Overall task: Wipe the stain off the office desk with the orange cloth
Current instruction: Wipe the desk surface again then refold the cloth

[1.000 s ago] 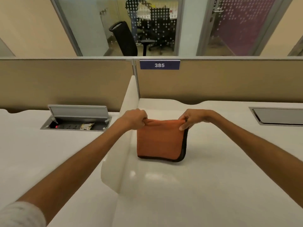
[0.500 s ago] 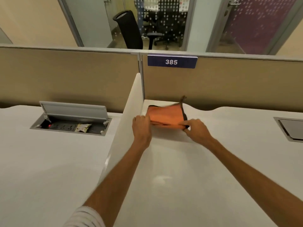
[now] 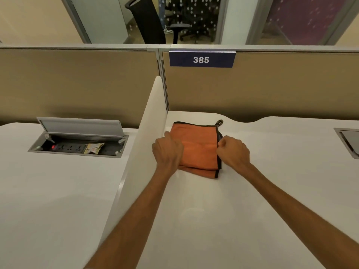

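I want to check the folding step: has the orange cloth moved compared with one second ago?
Yes. The orange cloth was held hanging above the desk; now it lies flat, folded, nearer the beige partition.

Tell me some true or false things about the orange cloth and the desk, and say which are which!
1. The orange cloth lies folded flat on the white desk. True.
2. The left hand rests on the cloth's left side. True.
3. The right hand is up in the air, far from the cloth. False: it is at the cloth's right edge, by the dark trim.
4. The sign on the partition reads 385. True.
5. The socket box in the neighbouring desk has its lid shut. False: the lid is propped open, showing the sockets.
6. The cloth hangs over the divider panel. False: it lies on the desk beside it.
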Motion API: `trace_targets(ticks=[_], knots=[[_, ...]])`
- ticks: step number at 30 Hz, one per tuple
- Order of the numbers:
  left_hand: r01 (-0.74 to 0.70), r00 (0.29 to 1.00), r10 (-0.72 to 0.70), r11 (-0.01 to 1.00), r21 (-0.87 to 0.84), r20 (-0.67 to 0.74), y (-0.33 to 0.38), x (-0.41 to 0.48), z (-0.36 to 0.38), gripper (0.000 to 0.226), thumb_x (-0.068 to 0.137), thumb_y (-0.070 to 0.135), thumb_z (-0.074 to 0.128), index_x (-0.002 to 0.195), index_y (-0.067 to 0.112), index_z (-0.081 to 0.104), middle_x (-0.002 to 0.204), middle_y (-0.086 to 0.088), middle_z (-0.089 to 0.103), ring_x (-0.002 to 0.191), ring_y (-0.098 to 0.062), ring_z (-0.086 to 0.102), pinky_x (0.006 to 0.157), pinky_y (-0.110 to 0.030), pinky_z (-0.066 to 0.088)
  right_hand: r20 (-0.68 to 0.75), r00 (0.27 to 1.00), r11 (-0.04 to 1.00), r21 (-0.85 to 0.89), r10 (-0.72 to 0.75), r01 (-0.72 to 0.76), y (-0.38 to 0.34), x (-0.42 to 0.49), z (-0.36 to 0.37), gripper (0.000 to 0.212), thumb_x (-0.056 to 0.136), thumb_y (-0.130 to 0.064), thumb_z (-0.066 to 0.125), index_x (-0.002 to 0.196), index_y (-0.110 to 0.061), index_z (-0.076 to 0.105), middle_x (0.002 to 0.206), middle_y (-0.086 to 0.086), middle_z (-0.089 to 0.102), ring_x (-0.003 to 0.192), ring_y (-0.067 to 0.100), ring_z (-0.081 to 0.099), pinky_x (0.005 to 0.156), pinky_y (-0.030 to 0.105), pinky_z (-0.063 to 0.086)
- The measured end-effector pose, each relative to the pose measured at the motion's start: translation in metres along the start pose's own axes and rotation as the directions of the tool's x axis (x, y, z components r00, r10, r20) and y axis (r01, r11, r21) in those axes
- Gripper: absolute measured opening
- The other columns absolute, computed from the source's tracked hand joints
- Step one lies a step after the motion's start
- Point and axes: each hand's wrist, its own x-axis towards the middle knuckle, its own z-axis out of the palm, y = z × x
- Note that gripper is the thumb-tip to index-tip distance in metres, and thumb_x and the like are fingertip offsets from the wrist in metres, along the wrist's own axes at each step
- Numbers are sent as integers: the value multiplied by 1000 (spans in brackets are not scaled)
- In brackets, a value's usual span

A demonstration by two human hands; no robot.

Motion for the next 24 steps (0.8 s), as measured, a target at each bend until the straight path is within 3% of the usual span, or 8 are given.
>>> trace_targets(ticks=[3, 6, 9, 11, 14, 16, 20, 24], knots=[[25, 993, -26, 1000, 9, 113, 5, 16, 11, 43, 94, 22, 47, 131, 0, 44, 121, -21, 59, 113, -36, 53, 95, -46, 42, 82, 979, 981, 23, 188, -191, -5, 26, 13, 42, 89, -36, 58, 116, -5, 51, 119, 15, 55, 105, 32, 58, 82, 40, 48], [144, 964, -132, 989, -38, 229, 7, 39, 24, 51, 94, 29, 50, 134, -2, 40, 136, -21, 49, 128, -37, 43, 104, -48, 37, 98, 952, 944, 135, 289, -300, -9, 51, 22, 69, 86, -53, 60, 130, -2, 45, 134, 17, 50, 121, 35, 51, 94, 44, 45], [303, 925, -255, 943, -140, 282, 9, 63, 27, 47, 90, 30, 56, 126, 2, 49, 132, -17, 55, 122, -36, 51, 104, -47, 43, 111, 948, 928, 201, 298, -315, -14, 68, 23, 46, 82, -48, 66, 102, -7, 59, 114, 11, 62, 98, 29, 60, 76, 35, 47], [389, 882, -305, 901, -190, 360, 9, 75, 25, 47, 85, 30, 64, 123, 4, 51, 124, -12, 58, 114, -34, 56, 96, -42, 48, 128, 942, 908, 253, 311, -335, -14, 72, 23, 30, 79, -35, 71, 76, -13, 51, 98, 8, 62, 75, 21, 55, 66, 31, 43], [422, 839, -229, 846, -326, 493, 5, 85, 25, 31, 81, 24, 73, 102, 8, 57, 102, -13, 55, 94, -27, 57, 76, -34, 44, 171, 925, 866, 328, 340, -379, -11, 77, 21, 26, 75, -25, 73, 80, -9, 53, 97, 10, 61, 80, 21, 58, 68, 33, 49], [410, 854, -153, 785, -463, 497, 2, 91, 25, 15, 81, 10, 70, 83, 13, 56, 94, -13, 57, 82, -24, 54, 69, -33, 45, 162, 938, 865, 363, 308, -346, -10, 82, 21, 20, 75, -23, 71, 82, -10, 58, 92, 8, 61, 86, 25, 59, 73, 35, 50], [383, 910, -143, 652, -655, 390, -5, 95, 24, 27, 82, -4, 62, 101, 14, 55, 104, -11, 61, 78, -17, 57, 64, -26, 49, 115, 954, 757, 585, 276, -290, -16, 89, 18, 20, 78, -11, 68, 97, -15, 64, 97, 8, 65, 90, 26, 61, 85, 42, 54], [237, 967, -88, 654, -719, 239, -10, 87, 31, 40, 81, -6, 61, 111, 16, 47, 112, -12, 61, 94, -23, 59, 74, -29, 52, -40, 975, 769, 622, 218, -147, -25, 89, 22, 20, 83, -4, 61, 98, -17, 56, 89, 0, 60, 90, 24, 59, 75, 38, 51]])
